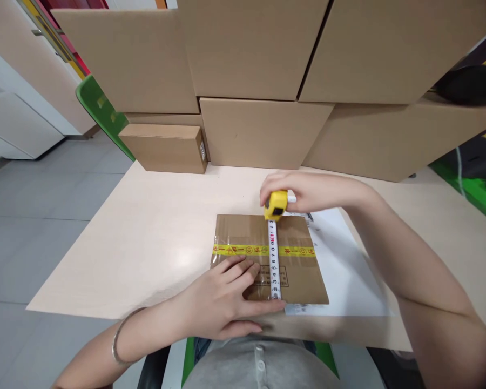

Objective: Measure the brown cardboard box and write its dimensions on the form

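Observation:
A small flat cardboard box point(299, 270), sealed with a yellow printed tape strip, lies on the pale table point(154, 243). A white measuring tape blade point(273, 259) stretches across its top from far edge to near edge. My right hand point(308, 190) grips the yellow tape measure case point(276, 205) at the box's far edge. My left hand point(227, 297) lies flat on the near left part of the box, fingers spread, with the thumb pinning the blade's end at the near edge. A bangle sits on that wrist.
A white sheet of paper point(348, 259) lies under the box to the right. Large cardboard boxes point(259, 129) are stacked along the table's far side, with a smaller one point(166, 147) at the left. A green chair back point(101, 111) stands beyond the far left corner.

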### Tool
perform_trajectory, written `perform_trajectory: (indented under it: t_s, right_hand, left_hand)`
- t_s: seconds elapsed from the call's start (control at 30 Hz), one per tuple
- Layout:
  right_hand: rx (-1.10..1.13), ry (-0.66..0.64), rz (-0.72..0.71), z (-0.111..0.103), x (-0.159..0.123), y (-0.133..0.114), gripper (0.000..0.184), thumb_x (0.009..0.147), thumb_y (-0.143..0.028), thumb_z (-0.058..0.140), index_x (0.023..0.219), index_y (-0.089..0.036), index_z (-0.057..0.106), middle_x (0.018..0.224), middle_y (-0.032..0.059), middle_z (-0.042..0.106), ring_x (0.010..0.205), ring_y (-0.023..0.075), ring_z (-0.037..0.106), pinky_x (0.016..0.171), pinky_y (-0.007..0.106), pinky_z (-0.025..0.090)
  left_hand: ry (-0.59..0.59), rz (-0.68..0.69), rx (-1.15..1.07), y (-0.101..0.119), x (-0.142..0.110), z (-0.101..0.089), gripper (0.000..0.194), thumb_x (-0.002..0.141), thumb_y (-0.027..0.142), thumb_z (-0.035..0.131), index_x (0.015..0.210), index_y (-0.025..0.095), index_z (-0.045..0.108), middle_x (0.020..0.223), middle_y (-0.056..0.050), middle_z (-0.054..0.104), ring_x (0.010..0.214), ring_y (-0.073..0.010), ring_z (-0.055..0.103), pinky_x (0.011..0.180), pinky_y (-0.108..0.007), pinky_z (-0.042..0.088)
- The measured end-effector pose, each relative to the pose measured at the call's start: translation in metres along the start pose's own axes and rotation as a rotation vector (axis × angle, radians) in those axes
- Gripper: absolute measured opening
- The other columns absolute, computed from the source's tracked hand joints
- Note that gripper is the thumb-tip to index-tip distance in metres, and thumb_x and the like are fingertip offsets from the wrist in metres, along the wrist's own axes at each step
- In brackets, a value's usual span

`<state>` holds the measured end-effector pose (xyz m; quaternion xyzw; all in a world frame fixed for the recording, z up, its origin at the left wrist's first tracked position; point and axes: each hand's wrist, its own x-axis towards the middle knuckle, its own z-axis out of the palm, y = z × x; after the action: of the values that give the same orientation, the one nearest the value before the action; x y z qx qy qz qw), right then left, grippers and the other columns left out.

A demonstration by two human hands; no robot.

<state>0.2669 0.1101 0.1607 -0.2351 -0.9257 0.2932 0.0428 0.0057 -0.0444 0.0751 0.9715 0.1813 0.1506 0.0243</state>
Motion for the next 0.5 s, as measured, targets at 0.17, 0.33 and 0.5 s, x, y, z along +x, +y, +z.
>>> perform_trajectory:
  t_s: [0.17, 0.33, 0.5]
  right_hand:
    - [0.016, -0.102, 0.1, 0.037, -0.034, -0.044, 0.036, 0.072, -0.004, 0.061, 0.102, -0.022, 0.07, 0.104, 0.0033, 0.068, 0.094, 0.0208, 0.064, 0.083, 0.033, 0.049]
    - [0.106, -0.083, 0.268, 0.068, -0.078, -0.078, 0.032, 0.077, -0.006, 0.063, 0.102, -0.025, 0.068, 0.101, 0.0014, 0.07, 0.084, 0.019, 0.067, 0.072, 0.029, 0.05]
    - [0.3, 0.303, 0.55, 0.073, -0.13, -0.059, 0.022, 0.086, -0.041, 0.075, 0.103, -0.028, 0.069, 0.089, 0.0002, 0.072, 0.072, 0.0187, 0.065, 0.06, 0.027, 0.05]
  left_hand:
    - [0.031, 0.039, 0.01, 0.001, 0.001, 0.003, 0.048, 0.1, 0.056, 0.053, 0.145, 0.038, 0.053, 0.113, -0.009, 0.063, 0.123, -0.0297, 0.055, 0.107, -0.046, 0.046]
    - [0.221, 0.024, -0.158, -0.001, -0.006, 0.0, 0.05, 0.098, 0.059, 0.051, 0.128, 0.019, 0.058, 0.104, -0.012, 0.064, 0.115, -0.0309, 0.06, 0.107, -0.051, 0.051]
    - [0.508, -0.566, -0.28, -0.016, -0.031, -0.012, 0.045, 0.103, 0.039, 0.051, 0.144, 0.023, 0.045, 0.123, -0.012, 0.059, 0.115, -0.027, 0.061, 0.096, -0.046, 0.057]
